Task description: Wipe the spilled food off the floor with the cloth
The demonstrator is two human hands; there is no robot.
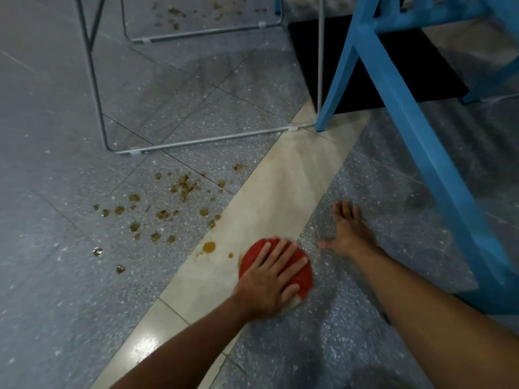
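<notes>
Grey speckled floor (56, 276), cream tile strip (295, 186) crossing it diagonally. Spilled food (168, 209): brown splatter mostly up-left of cloth, nearest blob (209, 247) just beside it. Red cloth (251, 252) on strip, bunched into roundish pad, no clear long axis, points nowhere. Your left hand (266, 284) flat on it, fingers spread, pressing. Right hand (349, 234) flat on floor, bracing, holding nothing. Sweep toward blob with even palm pressure; gather inward, don't smear outward.

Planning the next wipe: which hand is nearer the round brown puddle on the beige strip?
Left. The left hand presses the red cloth just right of the puddle; the right hand rests on the floor farther right.
</notes>
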